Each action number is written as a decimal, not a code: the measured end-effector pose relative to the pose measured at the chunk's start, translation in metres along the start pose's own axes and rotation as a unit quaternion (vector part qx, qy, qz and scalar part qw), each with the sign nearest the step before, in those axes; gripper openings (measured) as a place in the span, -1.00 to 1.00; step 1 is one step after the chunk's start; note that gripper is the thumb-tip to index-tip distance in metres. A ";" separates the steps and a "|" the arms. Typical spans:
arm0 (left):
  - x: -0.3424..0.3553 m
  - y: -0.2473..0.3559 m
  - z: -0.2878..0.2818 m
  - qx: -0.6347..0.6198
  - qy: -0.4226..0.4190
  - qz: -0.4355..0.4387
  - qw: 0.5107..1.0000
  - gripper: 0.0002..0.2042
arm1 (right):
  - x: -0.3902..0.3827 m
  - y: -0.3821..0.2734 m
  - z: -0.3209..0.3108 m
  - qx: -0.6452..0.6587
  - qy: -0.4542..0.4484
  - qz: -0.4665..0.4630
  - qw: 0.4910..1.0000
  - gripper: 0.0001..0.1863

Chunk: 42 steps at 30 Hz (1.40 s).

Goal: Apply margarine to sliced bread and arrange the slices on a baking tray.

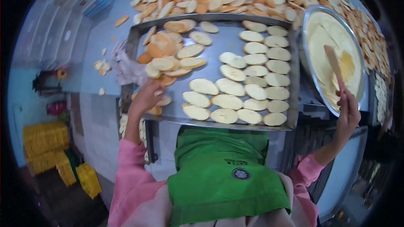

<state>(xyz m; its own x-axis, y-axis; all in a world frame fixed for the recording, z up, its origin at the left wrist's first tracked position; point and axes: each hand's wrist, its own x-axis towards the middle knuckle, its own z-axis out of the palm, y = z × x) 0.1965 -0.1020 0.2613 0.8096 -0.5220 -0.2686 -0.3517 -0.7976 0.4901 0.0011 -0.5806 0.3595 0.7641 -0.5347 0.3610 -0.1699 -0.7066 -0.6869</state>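
Bowl [304, 44] holds cream [322, 33]; right hand [349, 111] pinches spatula [333, 63]; left hand [149, 94] (grip unclear) is beside bread slices [162, 64] along left edge of tray [227, 42].

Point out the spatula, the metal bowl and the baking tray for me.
Spatula [334, 64], head view: on its blade.
Metal bowl [308, 60], head view: on its left rim.
Baking tray [226, 44], head view: on its bare floor between slices.

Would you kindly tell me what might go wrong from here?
Cream might drip off the spatula in the right hand onto the rim of the tray if carried across. The loose slices beside the left hand are heaped, so some could slide when disturbed. The cloth bunched at the tray's left edge might brush those slices.
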 end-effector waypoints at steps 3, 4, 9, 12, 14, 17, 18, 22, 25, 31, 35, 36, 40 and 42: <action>-0.033 -0.022 0.018 0.051 0.062 0.033 0.996 -0.66 | 0.028 0.005 -0.037 -0.160 0.033 0.034 0.986 -0.81; -0.040 -0.028 0.022 0.059 0.061 0.014 0.996 -0.66 | 0.036 0.009 -0.047 -0.212 0.022 0.000 0.977 -0.82; -0.047 -0.021 0.013 0.159 0.133 0.036 0.978 -0.68 | 0.085 0.008 -0.059 -0.456 -0.095 0.016 0.885 -0.83; -0.039 -0.029 0.023 -0.121 0.211 -0.022 0.970 -0.70 | 0.115 0.027 -0.053 -0.509 -0.151 -0.007 0.847 -0.85; -0.039 -0.022 0.023 -0.373 0.227 -0.098 0.894 -0.70 | 0.129 0.044 -0.038 -0.505 -0.176 -0.013 0.845 -0.84; -0.045 0.011 0.014 -0.531 0.174 -0.144 0.816 -0.66 | 0.146 0.048 -0.027 -0.433 -0.279 0.008 0.857 -0.83; -0.043 0.019 0.015 -0.608 0.143 -0.144 0.768 -0.64 | 0.148 0.048 -0.027 -0.363 -0.353 0.043 0.861 -0.82; -0.041 0.039 0.023 -0.732 0.052 -0.102 0.671 -0.56 | 0.145 0.051 -0.062 -0.156 -0.365 0.137 0.908 -0.76; -0.029 0.047 0.036 -0.740 0.014 -0.040 0.671 -0.50 | 0.128 0.063 -0.089 -0.074 -0.330 0.165 0.927 -0.75; 0.006 0.095 0.053 -0.785 -0.082 0.042 0.612 -0.43 | 0.048 0.033 -0.047 0.108 -0.249 0.182 0.945 -0.81; 0.027 0.137 0.052 -0.812 -0.138 0.026 0.566 -0.43 | -0.017 -0.014 0.037 0.243 -0.237 0.117 0.933 -0.89; 0.032 0.143 0.052 -0.818 -0.146 0.030 0.556 -0.41 | -0.026 -0.020 0.055 0.262 -0.242 0.081 0.931 -0.89; 0.032 0.146 0.057 -0.822 -0.151 0.030 0.548 -0.38 | -0.046 -0.038 0.113 0.330 -0.209 -0.022 0.920 -0.81; 0.032 0.146 0.061 -0.817 -0.143 0.020 0.558 -0.36 | -0.054 -0.043 0.128 0.340 -0.218 -0.005 0.915 -0.80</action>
<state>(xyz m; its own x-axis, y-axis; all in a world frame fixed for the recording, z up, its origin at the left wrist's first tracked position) 0.1426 -0.2536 0.2732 0.6262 -0.7427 -0.2373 0.7207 0.4353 0.5396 0.0470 -0.4617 0.2887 0.9644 -0.1896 0.1846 0.1507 -0.1802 -0.9720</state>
